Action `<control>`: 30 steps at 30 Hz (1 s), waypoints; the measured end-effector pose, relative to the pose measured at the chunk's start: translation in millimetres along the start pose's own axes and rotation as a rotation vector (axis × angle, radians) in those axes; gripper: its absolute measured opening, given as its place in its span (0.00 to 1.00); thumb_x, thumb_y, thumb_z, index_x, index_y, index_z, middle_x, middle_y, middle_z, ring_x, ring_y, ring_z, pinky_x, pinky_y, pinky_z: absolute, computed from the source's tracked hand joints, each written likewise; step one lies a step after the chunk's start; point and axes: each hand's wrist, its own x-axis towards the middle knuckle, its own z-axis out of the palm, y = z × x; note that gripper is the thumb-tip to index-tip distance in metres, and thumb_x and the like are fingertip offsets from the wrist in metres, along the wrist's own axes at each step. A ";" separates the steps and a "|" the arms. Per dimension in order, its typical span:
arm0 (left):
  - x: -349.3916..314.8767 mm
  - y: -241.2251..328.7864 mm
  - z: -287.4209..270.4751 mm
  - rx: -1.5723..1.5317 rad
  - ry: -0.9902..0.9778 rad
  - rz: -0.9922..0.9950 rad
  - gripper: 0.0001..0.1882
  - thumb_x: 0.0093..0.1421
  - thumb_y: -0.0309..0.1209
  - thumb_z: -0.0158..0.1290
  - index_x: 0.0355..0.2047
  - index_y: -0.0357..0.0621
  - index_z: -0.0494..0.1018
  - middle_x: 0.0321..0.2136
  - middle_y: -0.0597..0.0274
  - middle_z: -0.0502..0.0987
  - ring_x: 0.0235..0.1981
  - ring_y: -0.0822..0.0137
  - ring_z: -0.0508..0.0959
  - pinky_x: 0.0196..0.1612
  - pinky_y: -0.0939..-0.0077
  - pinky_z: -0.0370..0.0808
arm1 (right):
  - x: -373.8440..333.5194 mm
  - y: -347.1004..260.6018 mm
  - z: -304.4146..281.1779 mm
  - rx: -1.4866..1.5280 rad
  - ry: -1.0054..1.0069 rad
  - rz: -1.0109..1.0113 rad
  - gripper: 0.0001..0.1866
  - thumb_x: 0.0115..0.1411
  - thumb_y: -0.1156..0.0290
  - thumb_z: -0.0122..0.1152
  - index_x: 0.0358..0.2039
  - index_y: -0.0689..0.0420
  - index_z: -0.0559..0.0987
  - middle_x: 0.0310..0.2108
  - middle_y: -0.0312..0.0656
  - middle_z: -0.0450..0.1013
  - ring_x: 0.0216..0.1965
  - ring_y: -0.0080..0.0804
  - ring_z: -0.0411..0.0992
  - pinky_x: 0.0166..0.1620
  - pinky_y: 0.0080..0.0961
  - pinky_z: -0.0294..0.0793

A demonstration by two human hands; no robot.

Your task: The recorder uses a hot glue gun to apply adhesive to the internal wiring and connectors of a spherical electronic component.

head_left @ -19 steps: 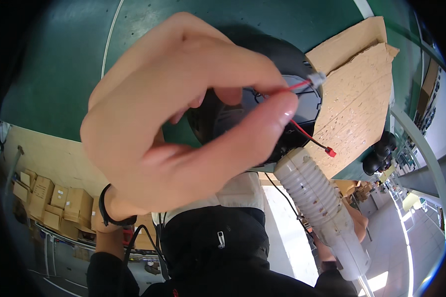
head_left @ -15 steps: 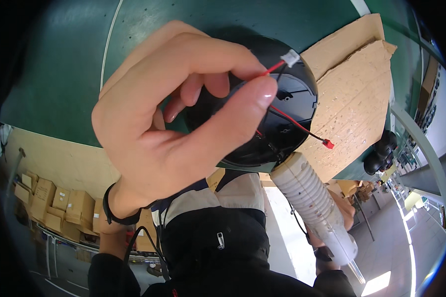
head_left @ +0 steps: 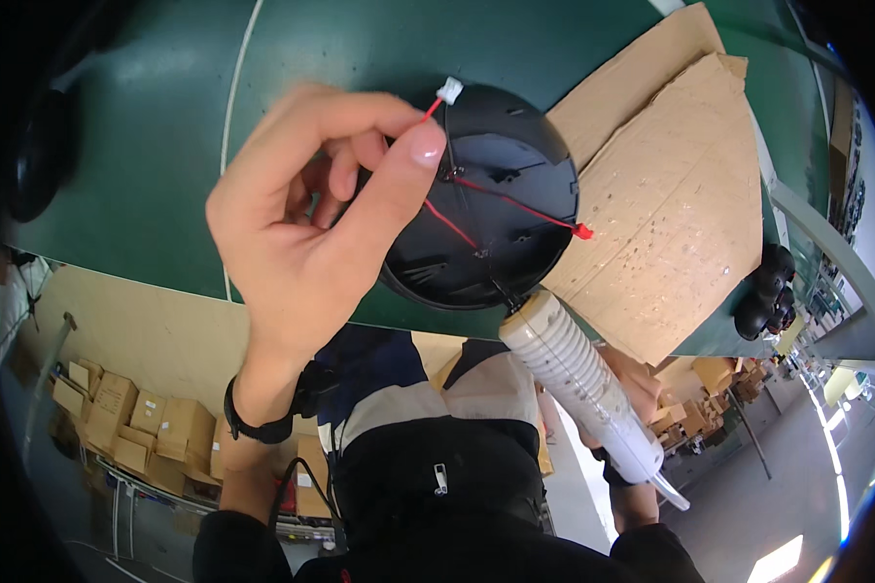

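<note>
My left hand (head_left: 306, 209) pinches a thin red wire between thumb and forefinger. A small white plug (head_left: 449, 90) on its end sticks up past the fingertips. Below lies a round black plastic housing (head_left: 540, 146), its hollow side up, partly hidden by this hand. A second red wire, ending in a red plug (head_left: 581, 231), runs out over the housing's right rim. My right hand (head_left: 637, 389) is closed around a white ribbed tool, apparently a glue gun (head_left: 564, 355); a translucent stick protrudes from its rear. Its dark tip reaches the housing's near edge; the tool hides most fingers.
Cardboard sheets (head_left: 671, 194) lie right of the housing on the green table (head_left: 156, 185). Black round parts stand at the table's right edge (head_left: 773, 291) and far left (head_left: 44, 155). Cardboard boxes (head_left: 131, 418) fill a rack below left.
My left hand, still pinching the wire, appears lower and farther from the view, showing more of the housing. The glue gun's tip stays at the housing's near edge.
</note>
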 end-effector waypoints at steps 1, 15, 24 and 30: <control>2.2 0.6 -0.4 0.013 -0.001 0.021 0.06 0.61 0.20 0.60 0.38 0.31 0.76 0.32 0.65 0.74 0.31 0.77 0.68 0.37 0.84 0.66 | 0.7 -1.3 -4.0 0.010 0.014 -0.017 0.12 0.50 0.68 0.64 0.33 0.61 0.84 0.29 0.47 0.80 0.25 0.41 0.79 0.30 0.31 0.77; 29.8 8.1 -42.6 -0.017 -0.678 -0.435 0.33 0.68 0.35 0.55 0.71 0.48 0.58 0.56 0.57 0.72 0.46 0.71 0.75 0.41 0.78 0.77 | -28.8 4.5 -11.6 0.198 0.228 -0.171 0.13 0.52 0.75 0.69 0.39 0.63 0.82 0.39 0.49 0.81 0.35 0.44 0.80 0.40 0.32 0.80; 50.0 38.7 4.8 0.053 -0.716 -0.187 0.36 0.65 0.30 0.57 0.71 0.44 0.56 0.55 0.57 0.73 0.47 0.71 0.76 0.41 0.81 0.77 | -129.3 53.7 -37.0 0.471 0.765 0.128 0.13 0.62 0.73 0.65 0.47 0.61 0.82 0.42 0.42 0.82 0.41 0.29 0.80 0.43 0.25 0.77; 78.0 104.2 219.4 0.142 -0.884 -0.198 0.34 0.70 0.37 0.52 0.73 0.51 0.53 0.39 0.64 0.77 0.35 0.76 0.77 0.35 0.80 0.79 | -189.4 79.2 -61.0 0.926 1.177 0.179 0.15 0.65 0.75 0.60 0.52 0.61 0.78 0.48 0.44 0.78 0.48 0.29 0.77 0.49 0.26 0.78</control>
